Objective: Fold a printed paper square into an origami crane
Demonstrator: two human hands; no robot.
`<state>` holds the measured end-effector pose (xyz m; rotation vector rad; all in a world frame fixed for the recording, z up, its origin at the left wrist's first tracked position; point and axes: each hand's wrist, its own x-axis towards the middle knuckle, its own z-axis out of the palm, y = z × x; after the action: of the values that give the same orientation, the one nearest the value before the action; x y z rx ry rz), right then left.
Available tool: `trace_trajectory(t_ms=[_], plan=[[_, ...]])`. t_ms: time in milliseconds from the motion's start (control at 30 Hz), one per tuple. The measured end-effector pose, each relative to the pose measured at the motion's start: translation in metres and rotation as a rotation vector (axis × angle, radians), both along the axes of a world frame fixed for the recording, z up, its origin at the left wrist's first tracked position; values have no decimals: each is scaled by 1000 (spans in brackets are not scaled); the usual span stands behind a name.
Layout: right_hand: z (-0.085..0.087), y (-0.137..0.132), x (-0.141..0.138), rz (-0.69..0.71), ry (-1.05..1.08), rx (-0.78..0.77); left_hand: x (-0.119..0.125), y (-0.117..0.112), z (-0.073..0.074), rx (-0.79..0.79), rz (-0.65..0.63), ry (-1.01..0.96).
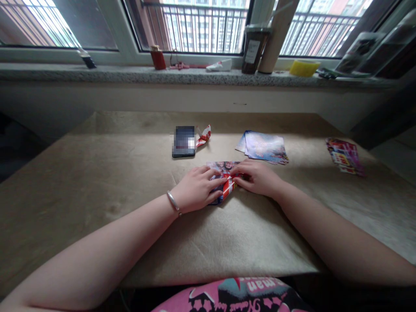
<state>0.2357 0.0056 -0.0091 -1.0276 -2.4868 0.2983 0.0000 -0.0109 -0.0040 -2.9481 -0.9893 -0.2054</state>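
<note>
A glossy printed paper [216,200] lies on the table in front of me, showing small figures on its far part. Across its right side runs a red-and-white strip [228,187]; whether this is a fold of the paper or a separate wrapper I cannot tell. My left hand [199,187], with a silver bangle at the wrist, lies on the paper with its fingers spread. From the right, my right hand [256,177] has thumb and fingers closed at the strip's upper end and the paper's edge. The fingers hide part of both.
A dark phone-like device [184,142], partly pixelated, lies beyond my left hand beside a crumpled red-and-white wrapper [203,136]. Bluish printed sheets [264,146] lie beyond my right hand. Colourful cards [345,157] are far right. The windowsill [123,74] holds a jar [255,50] and yellow tape [304,68].
</note>
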Motion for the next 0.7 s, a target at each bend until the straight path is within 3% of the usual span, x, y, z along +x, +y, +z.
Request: trace_trajectory(t_ms=[233, 467, 700], plan=[[5, 3, 11, 178, -31, 1, -3, 3, 1, -26, -8, -45], [3, 3, 9, 174, -55, 27, -16, 14, 2, -16, 79, -33], [2, 3, 7, 148, -38, 39, -28, 18, 12, -119, 48, 13]])
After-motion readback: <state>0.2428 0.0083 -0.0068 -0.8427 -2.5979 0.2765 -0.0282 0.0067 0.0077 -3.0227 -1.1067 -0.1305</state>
